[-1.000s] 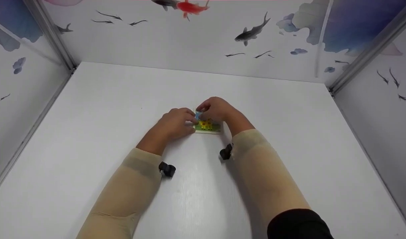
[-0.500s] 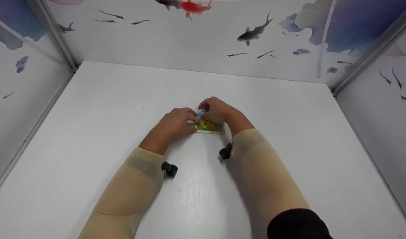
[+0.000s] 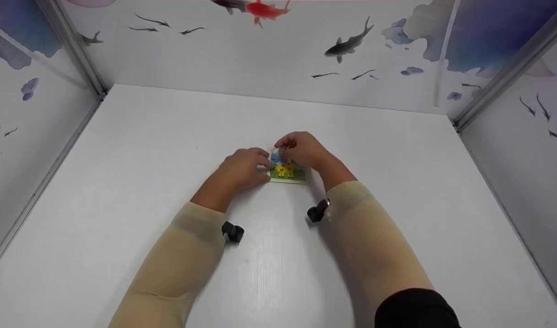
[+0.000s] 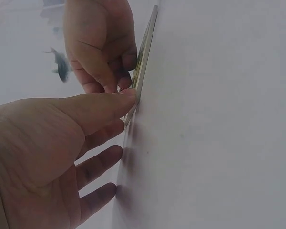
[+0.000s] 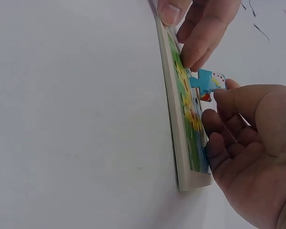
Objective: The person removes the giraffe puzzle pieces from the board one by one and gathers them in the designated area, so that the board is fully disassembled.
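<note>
A small framed jigsaw puzzle (image 3: 287, 174) lies on the white table, its picture showing yellow figures on green with blue above. My right hand (image 3: 306, 149) is over its upper right part. In the right wrist view, the right thumb and a finger pinch a blue puzzle piece (image 5: 206, 83) with a white dotted patch, tilted up off the picture. At the puzzle's left side my left hand (image 3: 243, 169) rests, fingers fairly straight. Its thumb touches the pale frame (image 5: 175, 119) near the corner, and a finger presses on the picture. Part of the puzzle is hidden under the right hand.
The white table (image 3: 169, 136) extends on all sides of the puzzle. Behind it stands a back wall (image 3: 260, 64) printed with fish, with side panels left and right. Black wrist cameras (image 3: 233, 232) sit on both beige sleeves.
My right hand has shifted slightly to the right, uncovering more of the blue part of the puzzle. The left hand stays in place at the puzzle's left edge.
</note>
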A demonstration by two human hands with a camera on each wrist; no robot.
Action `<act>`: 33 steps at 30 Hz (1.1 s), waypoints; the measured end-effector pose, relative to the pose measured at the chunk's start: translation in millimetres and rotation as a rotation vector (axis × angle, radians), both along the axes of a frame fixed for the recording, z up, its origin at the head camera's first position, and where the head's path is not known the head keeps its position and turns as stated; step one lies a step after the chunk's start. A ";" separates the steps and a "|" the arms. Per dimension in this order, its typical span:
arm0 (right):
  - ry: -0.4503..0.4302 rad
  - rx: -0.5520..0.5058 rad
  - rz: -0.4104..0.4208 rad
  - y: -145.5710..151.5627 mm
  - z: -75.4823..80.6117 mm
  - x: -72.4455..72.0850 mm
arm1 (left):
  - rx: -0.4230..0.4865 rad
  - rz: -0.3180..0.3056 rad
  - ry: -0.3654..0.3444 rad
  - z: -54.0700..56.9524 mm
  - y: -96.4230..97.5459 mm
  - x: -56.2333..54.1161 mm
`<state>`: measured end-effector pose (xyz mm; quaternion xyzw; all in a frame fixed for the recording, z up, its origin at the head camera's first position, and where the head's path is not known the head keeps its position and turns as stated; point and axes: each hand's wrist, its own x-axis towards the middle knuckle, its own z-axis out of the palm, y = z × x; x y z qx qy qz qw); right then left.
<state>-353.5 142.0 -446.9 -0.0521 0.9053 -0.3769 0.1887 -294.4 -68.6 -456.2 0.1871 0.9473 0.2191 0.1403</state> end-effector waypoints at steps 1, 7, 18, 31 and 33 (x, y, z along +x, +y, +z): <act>0.010 0.001 0.000 1.4 -0.3 0.2 | 0.000 0.003 -0.001 -0.4 -0.3 0.2; 0.043 -0.112 -0.085 18.0 1.7 -1.3 | 0.008 0.015 0.000 -1.3 -1.7 0.4; 0.055 -0.265 -0.279 69.4 -2.9 0.6 | 0.013 0.041 -0.022 -1.8 -0.3 3.4; 0.020 -0.287 -0.405 102.4 -10.0 8.3 | 0.026 0.082 -0.042 0.2 2.7 4.7; 0.021 -0.272 -0.403 103.7 -12.0 8.0 | 0.024 0.083 -0.040 -0.3 3.1 3.9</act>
